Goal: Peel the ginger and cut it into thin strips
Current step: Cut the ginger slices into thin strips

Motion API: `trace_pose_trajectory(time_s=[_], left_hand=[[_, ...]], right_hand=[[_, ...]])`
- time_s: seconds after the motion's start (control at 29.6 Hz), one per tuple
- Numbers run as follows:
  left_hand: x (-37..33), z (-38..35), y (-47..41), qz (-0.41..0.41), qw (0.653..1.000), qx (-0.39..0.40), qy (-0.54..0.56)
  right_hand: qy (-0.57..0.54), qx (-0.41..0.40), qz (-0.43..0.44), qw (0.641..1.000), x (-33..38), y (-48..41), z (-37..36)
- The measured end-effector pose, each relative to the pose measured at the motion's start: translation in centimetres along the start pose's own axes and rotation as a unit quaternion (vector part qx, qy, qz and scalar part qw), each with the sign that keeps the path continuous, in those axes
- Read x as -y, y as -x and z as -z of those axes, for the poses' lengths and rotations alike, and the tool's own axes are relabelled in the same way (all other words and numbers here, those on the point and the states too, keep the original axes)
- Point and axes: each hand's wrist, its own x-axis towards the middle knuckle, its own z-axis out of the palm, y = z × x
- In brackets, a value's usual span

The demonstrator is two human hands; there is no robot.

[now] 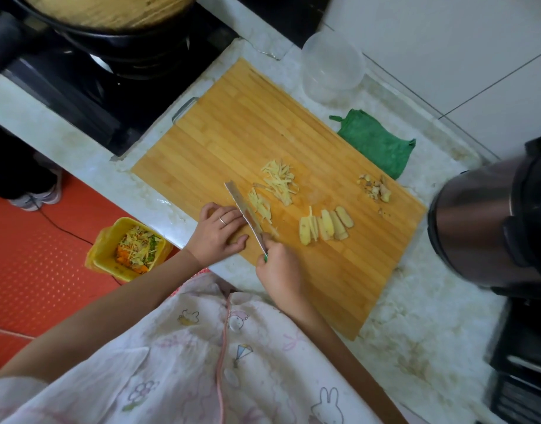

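While I stand beside the counter, I see a person working on a long bamboo cutting board (232,133), made of narrow glued strips with a warm orange tone. The right hand (278,270) is at the board's near edge, with its fingers curled tightly around the green handle of a knife (246,215). The thin, dull metal blade lies slanted across the near part of the board. The left hand (218,229) rests palm down on the board's near-left corner, fingers loosely spread and almost flat. Its fingertips are just beside the blade, and I cannot see anything held under them.

The ginger is all on the board. A loose heap of fine pale-yellow ginger strips (280,182) lies near the board's middle, and a smaller bunch (260,205) touches the blade. Oval ginger slices (326,224), smooth and overlapping like roof tiles, lie toward the board's right side. Rough brownish peel scraps (376,188) sit near its right edge.

The board lies on a white marble counter (431,316) with grey veins. Beyond the board's far-right edge are a crumpled green cloth (376,142) and a clear plastic bowl (332,67). Right of the board stands a shiny steel pot (483,221). Left of the board, a black wok (110,41) sits on a dark stove. Below the board's near-left corner, on the red floor (33,255), stands a yellow bin (110,243) with vegetable scraps in it.
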Motion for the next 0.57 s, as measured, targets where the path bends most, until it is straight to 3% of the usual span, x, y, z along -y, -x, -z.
trace_pose_trajectory(time_s=[0.57], left_hand=[[0.0, -0.1, -0.1, 0.008, 1.0, 0.021, -0.002]], right_hand=[[-0.086, 0.047, -0.016, 0.995, 0.5, -3.3, 2.1]])
